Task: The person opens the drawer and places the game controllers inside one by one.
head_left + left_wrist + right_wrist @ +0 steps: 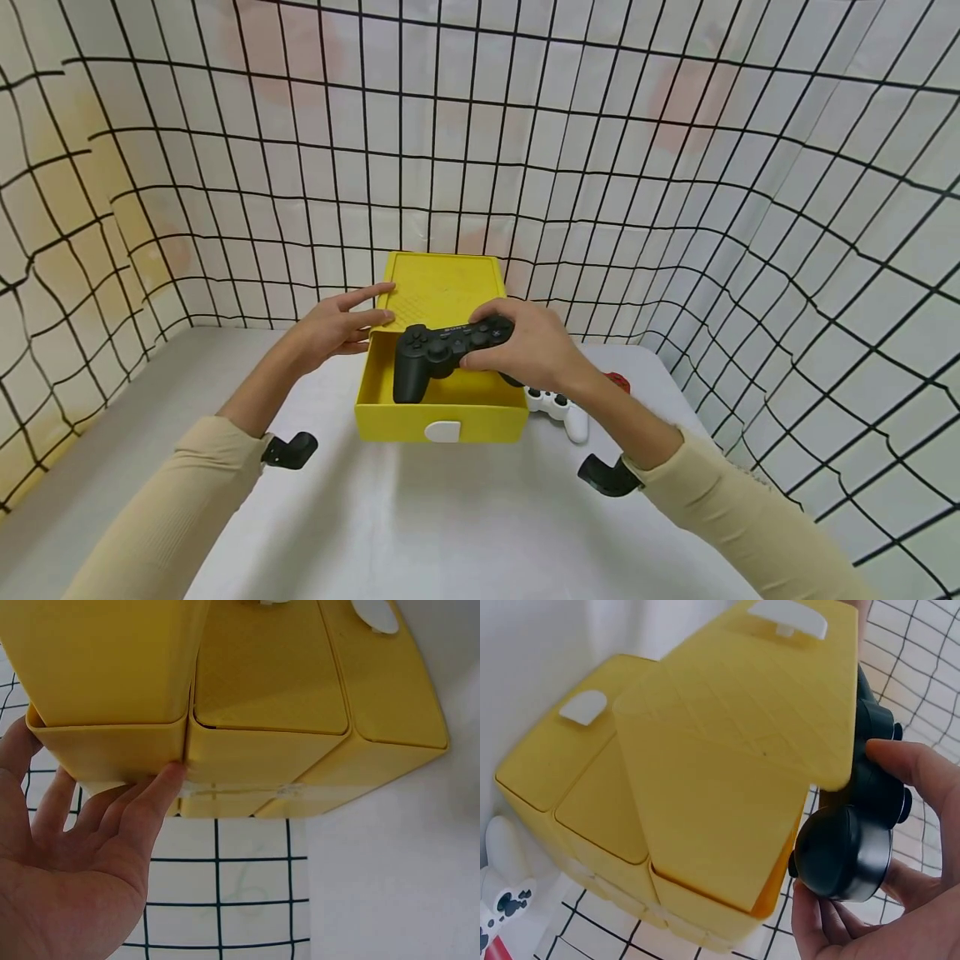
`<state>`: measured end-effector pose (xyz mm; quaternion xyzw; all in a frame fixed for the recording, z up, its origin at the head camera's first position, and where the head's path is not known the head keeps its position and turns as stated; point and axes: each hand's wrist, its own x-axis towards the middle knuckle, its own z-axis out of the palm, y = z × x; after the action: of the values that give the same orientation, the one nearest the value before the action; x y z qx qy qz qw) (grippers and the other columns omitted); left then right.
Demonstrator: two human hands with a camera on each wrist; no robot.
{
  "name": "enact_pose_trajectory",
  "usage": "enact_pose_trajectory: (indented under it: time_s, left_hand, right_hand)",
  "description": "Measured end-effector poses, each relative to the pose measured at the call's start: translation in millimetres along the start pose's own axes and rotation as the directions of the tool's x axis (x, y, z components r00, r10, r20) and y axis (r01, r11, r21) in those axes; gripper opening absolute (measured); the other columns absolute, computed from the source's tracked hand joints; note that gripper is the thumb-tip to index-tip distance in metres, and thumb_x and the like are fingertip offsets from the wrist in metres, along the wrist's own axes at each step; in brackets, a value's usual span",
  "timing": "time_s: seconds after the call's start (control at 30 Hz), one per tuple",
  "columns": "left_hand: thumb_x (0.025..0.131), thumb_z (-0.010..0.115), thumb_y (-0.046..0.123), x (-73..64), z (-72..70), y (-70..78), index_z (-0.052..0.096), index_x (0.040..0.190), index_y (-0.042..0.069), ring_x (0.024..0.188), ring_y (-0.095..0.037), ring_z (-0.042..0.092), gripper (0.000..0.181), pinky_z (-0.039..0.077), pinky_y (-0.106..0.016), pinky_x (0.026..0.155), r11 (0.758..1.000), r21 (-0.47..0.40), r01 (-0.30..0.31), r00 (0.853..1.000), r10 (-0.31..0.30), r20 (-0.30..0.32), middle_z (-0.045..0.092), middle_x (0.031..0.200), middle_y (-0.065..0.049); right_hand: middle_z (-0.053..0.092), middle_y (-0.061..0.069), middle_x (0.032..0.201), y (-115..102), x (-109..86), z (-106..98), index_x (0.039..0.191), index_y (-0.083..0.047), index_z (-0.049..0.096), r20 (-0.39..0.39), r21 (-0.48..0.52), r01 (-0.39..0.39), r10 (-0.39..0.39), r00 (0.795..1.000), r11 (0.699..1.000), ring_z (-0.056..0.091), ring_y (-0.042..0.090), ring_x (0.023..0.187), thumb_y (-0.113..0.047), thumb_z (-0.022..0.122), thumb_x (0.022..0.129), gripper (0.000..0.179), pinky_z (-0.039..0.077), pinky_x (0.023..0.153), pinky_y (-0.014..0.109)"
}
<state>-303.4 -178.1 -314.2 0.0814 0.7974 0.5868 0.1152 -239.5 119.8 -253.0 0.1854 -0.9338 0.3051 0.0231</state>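
In the head view a black Sony game controller is over the pulled-out top drawer of a small yellow drawer unit. My right hand grips its right end, thumb on the near side. The right wrist view shows the fingers curled around the black controller, close beside the drawer's edge. My left hand rests against the unit's left side and top edge. Extended fingers press along that yellow side in the left wrist view, where the hand holds nothing. The drawer's front bears a white tab.
A white game controller lies on the white table right of the drawer. Behind it, partly hidden by my right forearm, is something red. Two lower drawers are closed. Black netting surrounds the table's back and sides.
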Motion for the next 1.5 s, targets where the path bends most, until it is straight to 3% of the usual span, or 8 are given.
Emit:
enact_pose_trajectory:
  time_s: [0.33,0.67,0.93,1.27,1.5]
  left_hand:
    - [0.094,0.070,0.048,-0.4,0.7,0.7,0.037,0.157,0.039,0.137,-0.033,0.053,0.072,0.047,-0.047,0.110,1.000,0.002,0.006,1.000,-0.006,-0.002,0.050,0.152,-0.010]
    - [0.093,0.071,0.049,-0.7,0.1,0.0,0.039,0.156,0.039,0.134,-0.030,0.056,0.071,0.056,-0.031,0.097,1.000,0.002,0.004,1.000,-0.004,-0.008,0.052,0.150,-0.009]
    - [0.093,0.070,0.049,-1.5,-0.5,-0.3,0.037,0.157,0.039,0.136,-0.031,0.054,0.072,0.049,-0.044,0.108,1.000,0.001,0.005,1.000,-0.005,0.001,0.050,0.153,-0.009]
    - [0.094,0.070,0.049,-1.9,-0.2,0.0,0.039,0.156,0.039,0.133,-0.030,0.056,0.071,0.056,-0.030,0.096,1.000,0.003,0.006,1.000,-0.006,-0.012,0.052,0.150,-0.009]
    - [0.094,0.070,0.049,-0.1,0.4,-1.0,0.039,0.156,0.039,0.138,-0.034,0.052,0.070,0.048,-0.046,0.110,1.000,0.001,0.002,1.000,-0.002,-0.008,0.048,0.154,-0.011]
  right_hand:
    - [0.065,0.002,0.110,-2,-0.1,8,0.117,-0.021,0.071,0.009,-0.024,0.047,-0.046,0.999,0.999,0.056,0.022,0.097,-0.041,0.084,0.075,0.048,0.052,0.072,0.031]
    - [0.067,0.002,0.102,-5,-0.6,16,0.115,-0.022,0.070,0.024,-0.032,0.028,-0.027,0.999,0.999,0.056,0.023,0.095,-0.041,0.083,0.076,0.045,0.052,0.070,0.029]
    - [0.066,0.002,0.103,-4,-1.1,22,0.114,-0.022,0.071,0.014,-0.080,0.032,-0.031,0.999,0.996,0.051,0.022,0.103,-0.043,0.082,0.076,0.045,0.049,0.078,0.032]
    - [0.065,0.002,0.105,-4,-1.2,28,0.113,-0.022,0.072,0.017,-0.113,0.030,-0.028,0.999,0.993,0.051,0.021,0.102,-0.045,0.082,0.076,0.045,0.049,0.078,0.033]
    - [0.065,0.001,0.105,-4,-1.5,29,0.112,-0.023,0.072,0.031,-0.145,0.018,-0.014,0.999,0.989,0.051,0.022,0.102,-0.047,0.081,0.077,0.044,0.050,0.079,0.034]
